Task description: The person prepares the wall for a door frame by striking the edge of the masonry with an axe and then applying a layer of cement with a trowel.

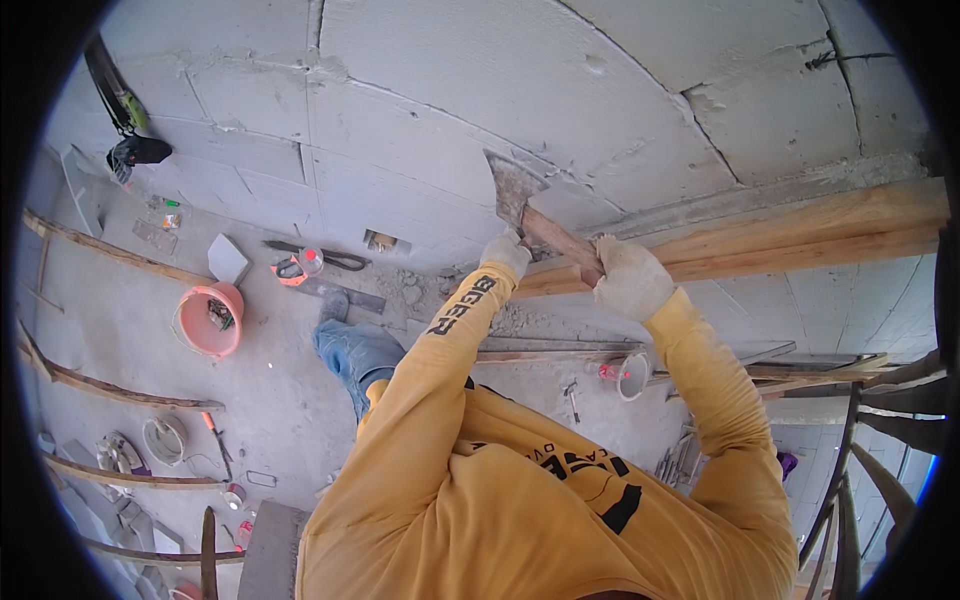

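Both my hands wear whitish gloves. My right hand [627, 278] is closed round the wooden handle of a hatchet [560, 238]. Its broad, dusty grey blade lies up and left of the hand, against the pale block wall [420, 130]. Just below the blade, my left hand [507, 252] has its fingers curled, close to where head and handle meet. What those fingers grip is hidden. A long wooden beam [760, 235] runs along the wall, from beside my left hand out to the right, passing behind the hatchet handle and my right hand.
Down on the floor are a pink bucket [210, 320], a white bucket [632, 377], a hammer [571, 401] and a grey tub [165, 440]. Rubble [412, 290] lies along the wall's foot. Curved wooden poles [130, 390] cross at left; others stand at right.
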### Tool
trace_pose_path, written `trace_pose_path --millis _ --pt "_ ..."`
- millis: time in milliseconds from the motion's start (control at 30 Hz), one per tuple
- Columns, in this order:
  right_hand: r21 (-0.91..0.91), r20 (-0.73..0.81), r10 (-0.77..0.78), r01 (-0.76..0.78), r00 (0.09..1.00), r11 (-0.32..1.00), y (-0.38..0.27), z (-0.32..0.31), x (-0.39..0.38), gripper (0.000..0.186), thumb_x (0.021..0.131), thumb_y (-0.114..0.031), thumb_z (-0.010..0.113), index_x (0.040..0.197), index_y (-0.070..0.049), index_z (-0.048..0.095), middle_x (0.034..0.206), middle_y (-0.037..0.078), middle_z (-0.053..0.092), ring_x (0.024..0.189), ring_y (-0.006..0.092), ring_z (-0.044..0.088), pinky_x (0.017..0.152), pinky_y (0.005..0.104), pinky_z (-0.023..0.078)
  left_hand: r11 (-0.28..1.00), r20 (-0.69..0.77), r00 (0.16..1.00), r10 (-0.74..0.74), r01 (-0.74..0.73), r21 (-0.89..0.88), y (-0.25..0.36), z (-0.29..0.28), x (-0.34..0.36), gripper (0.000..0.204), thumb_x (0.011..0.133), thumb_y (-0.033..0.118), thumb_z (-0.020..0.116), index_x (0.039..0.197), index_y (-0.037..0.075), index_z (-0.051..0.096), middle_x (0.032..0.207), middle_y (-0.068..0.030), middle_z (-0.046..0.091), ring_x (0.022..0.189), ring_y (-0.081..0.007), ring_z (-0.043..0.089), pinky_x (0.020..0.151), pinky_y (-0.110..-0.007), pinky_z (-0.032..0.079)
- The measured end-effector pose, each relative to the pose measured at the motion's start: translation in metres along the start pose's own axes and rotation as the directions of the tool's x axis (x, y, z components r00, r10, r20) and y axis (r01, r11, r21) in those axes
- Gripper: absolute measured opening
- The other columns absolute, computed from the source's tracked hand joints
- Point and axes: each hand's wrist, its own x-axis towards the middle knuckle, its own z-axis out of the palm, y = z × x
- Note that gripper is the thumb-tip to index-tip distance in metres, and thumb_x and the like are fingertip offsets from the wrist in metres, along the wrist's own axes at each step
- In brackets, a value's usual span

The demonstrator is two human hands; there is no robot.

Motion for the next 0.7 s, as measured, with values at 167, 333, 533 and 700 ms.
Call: trace_pose_path --millis 167,333,533,700 --pt "0.291 -0.424 -0.102 0.242 0.900 0.926 -0.075 -0.091 0.012 0.034 0.090 -0.026 0.069 0.104 0.003 0.056 0.080 0.017 0.058 0.070 0.0319 0.055 0.066 0.0337 0.048 0.995 -0.081 0.995 -0.062 0.055 -0.087 0.011 -0.014 -0.027 0.035 0.093 0.032 0.058 0.109 0.001 0.064 0.104 -0.0263 0.067 0.103 -0.0432 0.062 0.091 -0.049 0.048" --pt "-0.012 -0.009 -0.085 0.085 0.996 0.996 -0.021 -0.030 0.035 0.042 0.092 -0.027 0.066 0.117 0.004 0.055 0.094 0.026 0.066 0.090 0.0409 0.065 0.078 0.0411 0.051 0.994 -0.019 0.998 -0.058 0.056 -0.099 0.011 0.003 -0.029 0.035 0.092 0.032 0.059 0.108 0.001 0.064 0.105 -0.0268 0.066 0.103 -0.0429 0.062 0.090 -0.049 0.048" --pt "-0.151 0.237 -0.049 0.086 0.970 0.985 -0.001 -0.036 0.029 0.041 0.091 -0.033 0.065 0.108 0.004 0.057 0.091 0.025 0.066 0.086 0.0408 0.065 0.077 0.0441 0.051 0.994 -0.075 0.994 -0.075 0.069 -0.081 0.021 0.011 -0.011 0.029 0.091 0.028 0.059 0.104 0.002 0.065 0.112 -0.0249 0.065 0.104 -0.0407 0.063 0.090 -0.049 0.049" --pt "0.376 -0.361 -0.094 0.237 0.928 0.896 -0.073 -0.090 0.031 0.031 0.088 -0.023 0.071 0.100 0.002 0.057 0.084 0.022 0.064 0.072 0.0397 0.058 0.071 0.0395 0.049 0.997 -0.120 0.992 -0.048 0.041 -0.061 0.016 -0.009 -0.016 0.024 0.089 0.023 0.058 0.098 0.002 0.065 0.101 -0.0240 0.067 0.099 -0.0399 0.064 0.087 -0.048 0.050"
